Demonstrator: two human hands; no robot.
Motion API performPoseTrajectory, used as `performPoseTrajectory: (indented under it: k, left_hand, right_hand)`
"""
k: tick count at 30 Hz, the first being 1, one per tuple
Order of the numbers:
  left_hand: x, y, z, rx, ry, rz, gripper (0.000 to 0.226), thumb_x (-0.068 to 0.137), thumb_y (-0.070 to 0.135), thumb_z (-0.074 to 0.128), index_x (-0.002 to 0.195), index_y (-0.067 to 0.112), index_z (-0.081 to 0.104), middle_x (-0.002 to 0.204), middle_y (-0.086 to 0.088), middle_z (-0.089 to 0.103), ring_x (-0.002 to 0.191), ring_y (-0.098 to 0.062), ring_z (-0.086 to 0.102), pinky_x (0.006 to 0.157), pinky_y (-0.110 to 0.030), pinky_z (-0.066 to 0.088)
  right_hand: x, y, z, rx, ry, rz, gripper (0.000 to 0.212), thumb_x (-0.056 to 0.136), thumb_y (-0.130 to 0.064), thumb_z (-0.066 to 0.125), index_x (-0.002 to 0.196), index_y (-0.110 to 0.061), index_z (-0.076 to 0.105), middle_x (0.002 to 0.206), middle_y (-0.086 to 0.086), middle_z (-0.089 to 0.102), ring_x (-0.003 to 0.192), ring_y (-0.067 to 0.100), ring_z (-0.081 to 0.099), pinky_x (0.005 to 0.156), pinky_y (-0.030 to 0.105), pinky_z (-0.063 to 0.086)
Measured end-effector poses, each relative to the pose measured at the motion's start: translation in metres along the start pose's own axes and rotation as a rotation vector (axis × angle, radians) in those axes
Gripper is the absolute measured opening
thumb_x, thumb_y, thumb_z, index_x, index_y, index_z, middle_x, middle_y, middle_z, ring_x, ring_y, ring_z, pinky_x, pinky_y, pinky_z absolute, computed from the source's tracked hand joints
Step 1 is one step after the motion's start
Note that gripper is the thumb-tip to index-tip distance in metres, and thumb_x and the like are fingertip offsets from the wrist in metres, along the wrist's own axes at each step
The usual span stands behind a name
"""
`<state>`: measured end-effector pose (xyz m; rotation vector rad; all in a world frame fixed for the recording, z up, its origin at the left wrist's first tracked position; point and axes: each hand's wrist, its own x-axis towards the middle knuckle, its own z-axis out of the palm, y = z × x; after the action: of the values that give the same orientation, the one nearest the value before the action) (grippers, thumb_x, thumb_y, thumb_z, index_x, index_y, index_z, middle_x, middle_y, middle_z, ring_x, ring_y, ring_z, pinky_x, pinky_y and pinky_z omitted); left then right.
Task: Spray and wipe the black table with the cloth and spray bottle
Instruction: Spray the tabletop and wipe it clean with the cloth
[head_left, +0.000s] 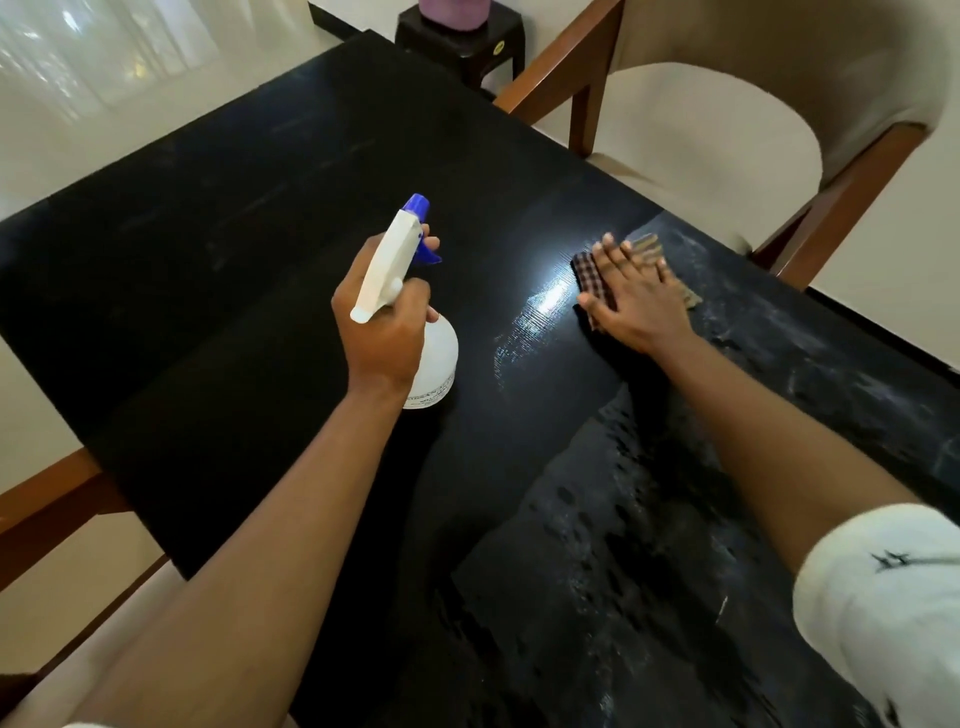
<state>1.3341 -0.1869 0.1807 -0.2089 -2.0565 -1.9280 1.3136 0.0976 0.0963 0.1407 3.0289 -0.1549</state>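
The left hand (382, 332) gripped the white spray bottle (415, 312) by its neck, fingers curled round it and one finger on the blue trigger, holding it above the middle of the black table (208, 270) with the nozzle aimed toward the far edge. The right hand (636, 296) lay flat, fingers straight and spread, pressing the checked cloth (589, 275) onto the tabletop near its right edge, beside a beige chair (727, 130). Wet streaks and droplets covered the tabletop's near right part.

A cream chair (717, 130) and dark stool (462, 41) stand nearby.
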Motion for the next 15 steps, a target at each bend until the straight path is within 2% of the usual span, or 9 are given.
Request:
performPoseTrajectory:
  k: [4,7,9,11,15]
  left_hand:
    - [-0.001,-0.003,0.002,0.016,0.029,0.025,0.047,0.082,-0.008,0.052,0.107,0.032,0.052,0.097,0.012,0.06,0.077,-0.03,0.063,0.056,-0.012,0.05]
    - [0.0,-0.005,0.004,0.039,0.054,0.041,0.048,0.082,-0.005,0.053,0.105,0.038,0.051,0.096,0.009,0.059,0.072,-0.027,0.063,0.055,-0.012,0.05]
    - [0.0,-0.006,0.003,0.037,0.069,0.05,0.048,0.081,-0.004,0.053,0.104,0.038,0.052,0.095,0.005,0.06,0.069,-0.026,0.062,0.055,-0.012,0.05]
    - [0.0,-0.007,0.004,0.039,0.08,0.053,0.048,0.08,-0.005,0.053,0.102,0.038,0.053,0.092,0.004,0.06,0.066,-0.023,0.063,0.054,-0.012,0.049]
    - [-0.002,-0.008,0.005,0.033,0.112,0.03,0.052,0.08,-0.009,0.053,0.098,0.04,0.052,0.082,0.003,0.06,0.064,-0.009,0.063,0.054,-0.009,0.048]
  right_hand:
    - [-0.047,-0.013,0.017,-0.063,0.034,-0.291,0.076,0.087,-0.065,0.019,0.153,-0.027,0.018,0.159,-0.009,0.013,0.146,0.011,0.013,0.116,0.042,0.009]
    - [-0.04,-0.004,0.015,-0.077,0.031,-0.369,0.072,0.089,-0.064,0.021,0.152,-0.03,0.018,0.158,-0.01,0.014,0.145,0.009,0.014,0.116,0.042,0.011]
    - [-0.014,0.009,0.009,-0.045,0.024,-0.266,0.075,0.086,-0.066,0.017,0.152,-0.031,0.018,0.16,-0.009,0.014,0.147,0.013,0.015,0.116,0.048,0.013]
    - [0.02,0.032,0.0,-0.003,0.028,-0.082,0.075,0.085,-0.068,0.017,0.152,-0.035,0.016,0.161,-0.008,0.009,0.148,0.018,0.009,0.116,0.053,0.007]
    - [0.06,0.06,-0.008,0.006,-0.001,0.21,0.066,0.094,-0.065,0.028,0.152,-0.038,0.012,0.162,-0.001,0.001,0.148,0.028,-0.001,0.115,0.06,0.001]
